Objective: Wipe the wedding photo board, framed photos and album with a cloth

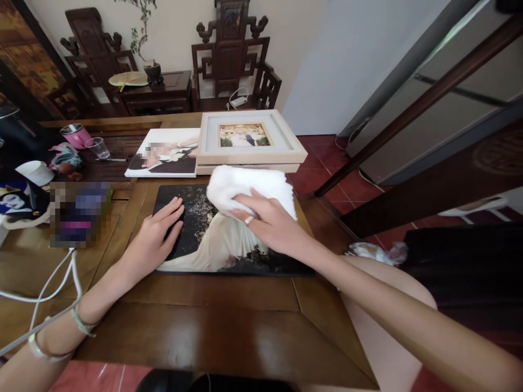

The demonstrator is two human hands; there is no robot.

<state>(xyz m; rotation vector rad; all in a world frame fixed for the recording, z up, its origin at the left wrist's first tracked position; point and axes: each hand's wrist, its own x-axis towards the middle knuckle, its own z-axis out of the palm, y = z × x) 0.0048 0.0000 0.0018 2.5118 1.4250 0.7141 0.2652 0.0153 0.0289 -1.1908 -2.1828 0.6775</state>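
On the brown wooden table (229, 321), a dark, glossy frameless photo panel showing a long white dress (220, 239) lies flat in front of the person. The left hand (157, 237) rests on the panel's left edge, fingers stretched out nearly flat and palm down, gripping nothing. The right hand (269, 223), a ring on one finger, presses down on a folded white fluffy cloth (249, 188) that sits over the panel's upper right part; the fingers are spread across the cloth rather than curled round it. Just behind the panel stands a pale wooden picture frame with a small photo in a wide mount (249, 141), and beside that a white canvas print (165, 155). At the far left are a pink lidded cup (75, 135) and a clear plastic cup (98, 147). A white cable (49, 288) crosses the left corner. No writing seems readable at this distance.
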